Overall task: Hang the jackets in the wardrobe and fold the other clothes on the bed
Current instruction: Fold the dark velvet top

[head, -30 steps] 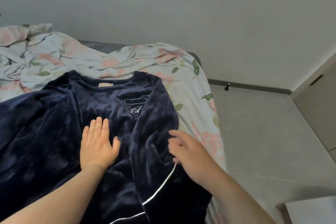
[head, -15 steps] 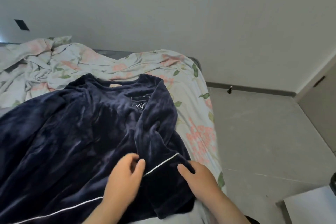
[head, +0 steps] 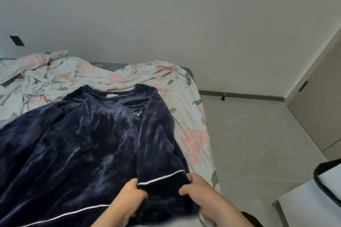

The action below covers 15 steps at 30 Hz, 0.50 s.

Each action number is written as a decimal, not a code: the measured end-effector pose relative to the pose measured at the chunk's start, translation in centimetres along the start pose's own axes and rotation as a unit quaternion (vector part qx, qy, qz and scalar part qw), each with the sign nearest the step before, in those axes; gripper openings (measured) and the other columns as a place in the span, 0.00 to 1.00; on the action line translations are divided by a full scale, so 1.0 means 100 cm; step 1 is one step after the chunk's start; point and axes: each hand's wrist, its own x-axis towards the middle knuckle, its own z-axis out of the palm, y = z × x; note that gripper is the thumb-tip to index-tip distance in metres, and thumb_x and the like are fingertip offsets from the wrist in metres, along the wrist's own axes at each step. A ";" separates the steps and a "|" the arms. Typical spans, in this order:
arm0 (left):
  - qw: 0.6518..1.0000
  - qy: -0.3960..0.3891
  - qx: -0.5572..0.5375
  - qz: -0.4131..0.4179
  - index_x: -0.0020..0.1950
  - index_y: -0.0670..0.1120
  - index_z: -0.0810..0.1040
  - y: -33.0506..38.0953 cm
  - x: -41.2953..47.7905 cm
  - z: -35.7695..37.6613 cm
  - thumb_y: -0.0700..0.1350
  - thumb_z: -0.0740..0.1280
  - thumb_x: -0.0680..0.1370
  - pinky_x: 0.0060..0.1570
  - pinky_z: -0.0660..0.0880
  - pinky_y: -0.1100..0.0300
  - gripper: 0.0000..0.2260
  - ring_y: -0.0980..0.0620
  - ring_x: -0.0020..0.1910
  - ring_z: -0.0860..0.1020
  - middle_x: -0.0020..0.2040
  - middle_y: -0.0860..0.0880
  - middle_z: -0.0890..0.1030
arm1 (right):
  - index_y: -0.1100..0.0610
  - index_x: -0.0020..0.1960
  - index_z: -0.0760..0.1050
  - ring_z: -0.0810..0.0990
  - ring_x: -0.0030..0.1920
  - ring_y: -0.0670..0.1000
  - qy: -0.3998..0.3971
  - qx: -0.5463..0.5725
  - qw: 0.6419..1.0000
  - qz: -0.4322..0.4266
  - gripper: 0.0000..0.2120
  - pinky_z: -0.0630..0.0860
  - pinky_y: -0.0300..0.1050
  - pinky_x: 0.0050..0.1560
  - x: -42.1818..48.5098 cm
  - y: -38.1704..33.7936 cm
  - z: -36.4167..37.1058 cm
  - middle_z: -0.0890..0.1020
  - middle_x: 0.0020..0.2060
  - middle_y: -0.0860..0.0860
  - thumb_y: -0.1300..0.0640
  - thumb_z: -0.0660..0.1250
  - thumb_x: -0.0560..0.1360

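Observation:
A navy velvet top (head: 88, 138) with white piping lies spread, front up, on the bed (head: 193, 134), collar toward the wall. Its right sleeve is folded down over the body, the white-piped cuff (head: 162, 180) toward me. My left hand (head: 129, 199) pinches the cuff's left corner. My right hand (head: 199, 193) grips the cuff's right corner. The top's left side runs out of view at the left edge.
A crumpled floral sheet (head: 55, 75) covers the bed up to the wall. Grey floor (head: 258, 143) lies to the right of the bed, with a door (head: 317, 112) beyond it. A white surface with a dark-rimmed object (head: 324, 186) sits at the lower right.
My left hand left the top's chest and came down to the cuff. Both hands now hold the cuff's corners, with the sleeve pulled straighter over the body toward me.

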 end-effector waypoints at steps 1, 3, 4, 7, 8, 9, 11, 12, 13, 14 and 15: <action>0.999 -0.013 0.030 -0.014 0.49 0.42 0.79 0.000 0.000 -0.004 0.35 0.69 0.66 0.35 0.79 0.53 0.13 0.44 0.39 0.83 0.39 0.43 0.84 | 0.58 0.48 0.78 0.85 0.45 0.54 -0.010 0.001 1.000 0.000 0.16 0.80 0.46 0.47 0.000 -0.003 -0.001 0.85 0.43 0.54 0.56 0.70 0.61; 0.999 -0.019 0.018 -0.027 0.47 0.43 0.80 0.007 0.008 -0.012 0.42 0.72 0.65 0.31 0.78 0.57 0.12 0.48 0.35 0.82 0.34 0.47 0.83 | 0.57 0.40 0.76 0.84 0.39 0.55 0.006 0.006 1.000 -0.024 0.12 0.75 0.45 0.42 0.003 -0.014 -0.004 0.82 0.37 0.53 0.48 0.71 0.65; 1.000 -0.005 0.000 -0.020 0.46 0.44 0.80 0.011 0.015 -0.015 0.45 0.73 0.68 0.29 0.76 0.59 0.10 0.51 0.31 0.81 0.31 0.51 0.82 | 0.53 0.36 0.72 0.79 0.34 0.54 0.029 0.006 0.999 -0.041 0.12 0.70 0.44 0.37 0.007 -0.020 -0.005 0.77 0.32 0.53 0.47 0.70 0.67; 0.998 0.054 0.003 0.032 0.44 0.43 0.81 0.030 0.046 -0.023 0.51 0.73 0.73 0.27 0.72 0.63 0.11 0.56 0.27 0.77 0.28 0.53 0.79 | 0.50 0.30 0.61 0.62 0.25 0.50 0.094 0.006 0.992 -0.083 0.17 0.56 0.42 0.30 0.021 -0.041 -0.006 0.63 0.27 0.51 0.50 0.67 0.71; 0.997 0.055 -0.005 0.044 0.43 0.43 0.80 0.037 0.056 -0.024 0.52 0.73 0.72 0.28 0.72 0.63 0.12 0.56 0.28 0.78 0.29 0.53 0.80 | 0.50 0.30 0.60 0.60 0.26 0.50 0.101 0.013 0.991 -0.085 0.16 0.55 0.42 0.30 0.026 -0.050 -0.005 0.62 0.28 0.52 0.51 0.66 0.70; 0.998 0.040 -0.019 0.049 0.44 0.43 0.80 0.043 0.067 -0.024 0.53 0.74 0.72 0.30 0.73 0.62 0.13 0.56 0.30 0.80 0.32 0.53 0.82 | 0.51 0.31 0.61 0.61 0.28 0.51 0.099 0.020 0.992 -0.082 0.14 0.57 0.42 0.31 0.034 -0.057 -0.004 0.63 0.29 0.53 0.51 0.65 0.69; 0.997 0.005 -0.064 0.051 0.49 0.44 0.81 0.053 0.089 -0.022 0.54 0.75 0.69 0.39 0.79 0.55 0.16 0.51 0.39 0.85 0.41 0.49 0.86 | 0.54 0.33 0.67 0.67 0.30 0.52 0.077 0.035 0.995 -0.061 0.11 0.63 0.42 0.33 0.052 -0.069 -0.001 0.68 0.30 0.55 0.52 0.66 0.68; 0.995 0.004 -0.085 0.056 0.52 0.45 0.80 0.055 0.095 -0.020 0.53 0.75 0.68 0.44 0.81 0.52 0.17 0.49 0.42 0.85 0.44 0.48 0.86 | 0.56 0.35 0.72 0.72 0.31 0.53 0.058 0.055 0.996 -0.046 0.09 0.69 0.42 0.34 0.058 -0.072 0.001 0.74 0.31 0.54 0.53 0.67 0.70; 0.993 0.014 -0.101 0.065 0.54 0.47 0.80 0.057 0.101 -0.017 0.52 0.76 0.68 0.47 0.81 0.49 0.18 0.48 0.44 0.85 0.46 0.48 0.86 | 0.59 0.40 0.78 0.78 0.33 0.53 0.036 0.091 0.995 -0.032 0.08 0.74 0.43 0.35 0.066 -0.075 0.004 0.79 0.33 0.53 0.54 0.67 0.73; 0.991 0.023 -0.110 0.072 0.55 0.48 0.79 0.056 0.109 -0.014 0.50 0.76 0.70 0.48 0.82 0.48 0.17 0.48 0.45 0.85 0.46 0.48 0.86 | 0.61 0.46 0.81 0.83 0.37 0.53 0.015 0.129 0.991 -0.020 0.09 0.78 0.44 0.37 0.075 -0.079 0.006 0.84 0.37 0.53 0.56 0.67 0.75; 0.991 0.020 -0.110 0.067 0.56 0.48 0.79 0.054 0.116 -0.013 0.47 0.75 0.71 0.48 0.82 0.47 0.15 0.47 0.45 0.85 0.47 0.48 0.86 | 0.62 0.51 0.81 0.85 0.41 0.54 -0.001 0.158 0.987 -0.016 0.10 0.81 0.46 0.40 0.084 -0.081 0.009 0.86 0.41 0.55 0.57 0.66 0.77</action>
